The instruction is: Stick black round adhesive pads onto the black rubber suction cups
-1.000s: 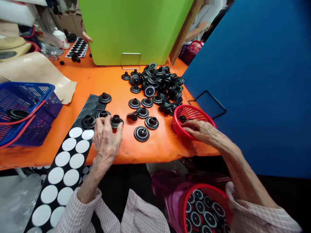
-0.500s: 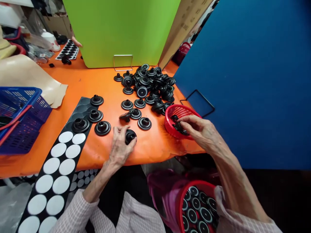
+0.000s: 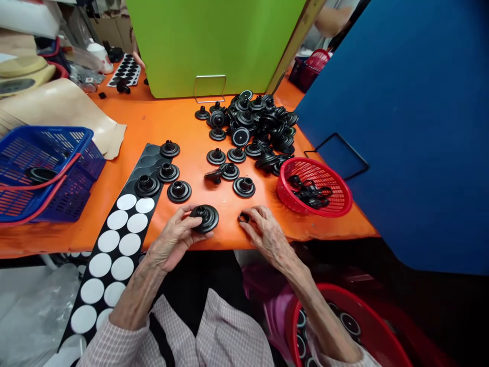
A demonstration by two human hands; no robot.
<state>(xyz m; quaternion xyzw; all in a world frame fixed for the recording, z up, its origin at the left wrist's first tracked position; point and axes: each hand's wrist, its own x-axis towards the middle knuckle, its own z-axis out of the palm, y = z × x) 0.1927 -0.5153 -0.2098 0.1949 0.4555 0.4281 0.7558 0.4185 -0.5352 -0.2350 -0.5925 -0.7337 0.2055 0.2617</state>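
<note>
My left hand grips a round black stepped disc by its edge, its raised hub facing up, just over the table's front edge. Pinched between thumb and fingers of my right hand is a small black ring. The two parts are apart. To the right stands a red basket with small black pieces in it. Several similar discs lie loose on the orange table, such as one disc beyond my hands. A heap of black discs is piled behind them.
A black strip with white round stickers hangs over the table edge at left, discs standing on its far end. A blue basket stands left. Green board and blue board wall the workspace. Below right is a red tub of discs.
My right hand has come out of the red basket with a small black ring and moved left toward my left hand. My left hand has lifted the disc and tilted it. The view has shifted.
</note>
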